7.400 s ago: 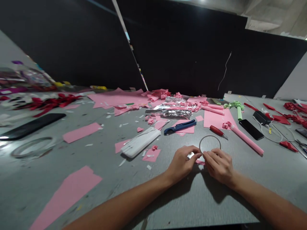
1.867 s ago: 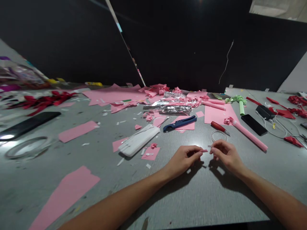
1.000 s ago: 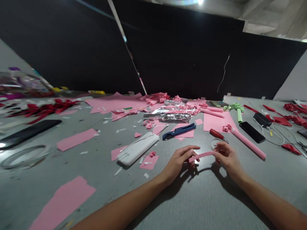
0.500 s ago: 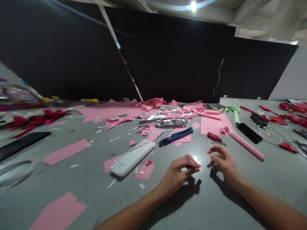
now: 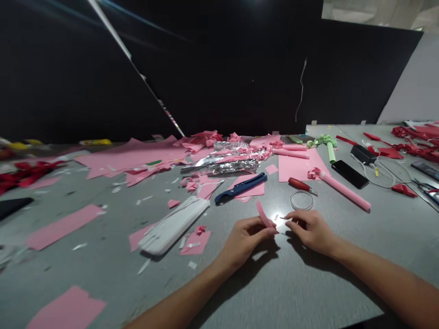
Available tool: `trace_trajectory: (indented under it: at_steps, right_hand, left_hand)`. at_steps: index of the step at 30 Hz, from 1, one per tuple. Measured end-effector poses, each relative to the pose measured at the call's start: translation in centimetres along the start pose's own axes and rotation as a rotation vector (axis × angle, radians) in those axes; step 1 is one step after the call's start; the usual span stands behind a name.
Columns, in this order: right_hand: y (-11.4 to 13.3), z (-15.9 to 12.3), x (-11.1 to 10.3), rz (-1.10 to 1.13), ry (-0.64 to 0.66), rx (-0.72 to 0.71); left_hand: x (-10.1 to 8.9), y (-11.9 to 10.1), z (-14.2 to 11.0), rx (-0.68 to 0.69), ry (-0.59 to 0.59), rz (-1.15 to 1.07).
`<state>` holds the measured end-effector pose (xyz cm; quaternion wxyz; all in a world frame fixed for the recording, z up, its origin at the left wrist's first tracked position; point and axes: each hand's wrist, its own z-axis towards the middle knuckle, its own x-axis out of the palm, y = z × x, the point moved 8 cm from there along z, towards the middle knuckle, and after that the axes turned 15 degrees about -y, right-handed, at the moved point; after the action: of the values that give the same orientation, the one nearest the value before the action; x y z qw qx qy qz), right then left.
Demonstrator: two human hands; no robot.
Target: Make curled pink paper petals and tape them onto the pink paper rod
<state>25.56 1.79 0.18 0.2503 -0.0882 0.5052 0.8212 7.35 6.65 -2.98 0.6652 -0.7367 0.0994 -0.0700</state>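
My left hand (image 5: 252, 235) pinches a narrow pink paper strip (image 5: 262, 214), which curves up from between thumb and fingers. A pale tip pokes out past those fingertips toward the right. Just to the right is my right hand (image 5: 310, 230), thumb and fingers closed around a tiny thin piece (image 5: 282, 218) too small to name. The two hands are apart, low over the table. Beyond the right hand lies a thin wire ring (image 5: 302, 200), with a red-handled tool (image 5: 300, 184) with a short pointed metal end behind it.
A blue cutter (image 5: 242, 188) and a white oblong case (image 5: 174, 226) lie left of centre. Pink paper sheets (image 5: 137, 155), foil packets (image 5: 233, 166) and scraps cover the back. To the right are a rolled pink tube (image 5: 346, 191), a black phone (image 5: 350, 173) and a cabled charger (image 5: 363, 154).
The wire ring, earlier between both hands, now lies on the table. The pink strip, stretched between the hands a second ago, is now in my left hand alone. The view has turned right.
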Motion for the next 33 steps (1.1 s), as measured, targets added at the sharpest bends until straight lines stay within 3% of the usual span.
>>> trace_trajectory:
  at_steps: [10, 19, 26, 29, 31, 33]
  right_hand:
    - [-1.1, 0.0, 0.3, 0.142, 0.029, 0.191]
    - [-2.1, -0.4, 1.1, 0.369, 0.057, 0.33]
    - [-2.9, -0.3, 1.9, 0.522, 0.096, 0.424]
    - [-3.4, 0.0, 1.4, 0.486, 0.061, 0.41]
    - [-3.4, 0.2, 0.9, 0.407, 0.038, 0.368]
    - [-3.2, 0.2, 0.6, 0.308, 0.038, 0.304]
  left_hand:
    - [-0.4, -1.4, 0.2, -0.018, -0.048, -0.11]
    - [0.3, -1.0, 0.0, -0.019, -0.007, -0.124]
    - [1.9, -0.1, -0.2, -0.102, 0.06, -0.135]
    - [-0.8, -1.0, 0.7, 0.085, -0.12, -0.104]
    - [-3.1, -2.8, 0.8, 0.375, -0.282, 0.071]
    - [-2.9, -4.9, -0.2, 0.735, -0.266, 0.335]
